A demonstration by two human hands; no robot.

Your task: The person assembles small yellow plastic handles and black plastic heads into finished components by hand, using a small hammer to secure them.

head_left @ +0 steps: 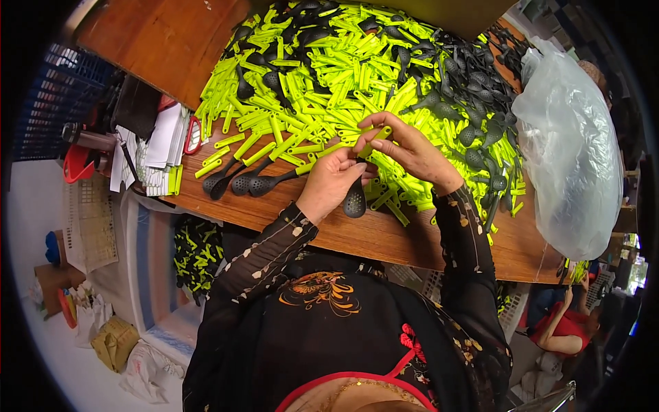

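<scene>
Over the table's near edge, my left hand [331,181] is closed round a small black slotted spoon [354,201], its perforated head hanging down. My right hand [412,152] pinches a lime-green handle [379,134] just above it, in line with the spoon. My fingers hide where the two meet, so I cannot tell whether they are joined. Left of my left hand lie several slotted spoons with green handles, such as one spoon [263,185], heads toward me. Beyond my hands spreads a big heap of loose green handles [343,75], mixed with black spoon heads [473,86].
The wooden table [384,239] runs along my front. A filled clear plastic bag [570,144] stands at its right end. Papers [163,141] and red-handled scissors [193,134] are at the left. Below left, a container holds more spoons [198,254]. Another person in red [564,329] sits lower right.
</scene>
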